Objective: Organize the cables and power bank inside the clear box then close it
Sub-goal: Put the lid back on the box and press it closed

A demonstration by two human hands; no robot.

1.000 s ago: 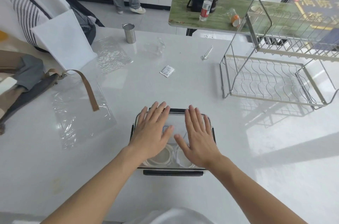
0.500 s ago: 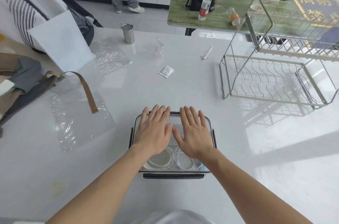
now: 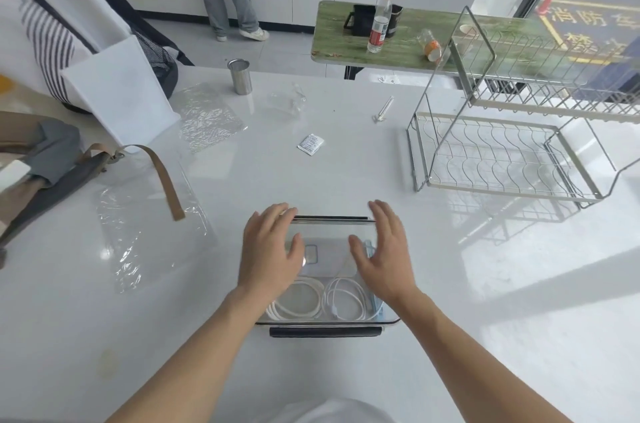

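Note:
The clear box (image 3: 329, 321) with dark latches sits on the white table in front of me, its clear lid on top. Through the lid I see two coiled white cables (image 3: 320, 301) at the near end and a pale power bank (image 3: 325, 258) at the far end. My left hand (image 3: 270, 249) lies flat on the lid's left side, fingers reaching the far left corner. My right hand (image 3: 384, 249) rests along the right side, fingers apart and pointing away. Neither hand grips anything.
A wire dish rack (image 3: 512, 145) stands at the right. A steel cup (image 3: 239, 76), a small white sachet (image 3: 310, 144) and plastic bags (image 3: 145, 214) lie further back and left. A bag with a brown strap (image 3: 166, 180) lies at the left. A person stands beyond the table.
Both hands were side by side in the middle of the lid; they have slid apart toward the left and right edges, uncovering the power bank and cables.

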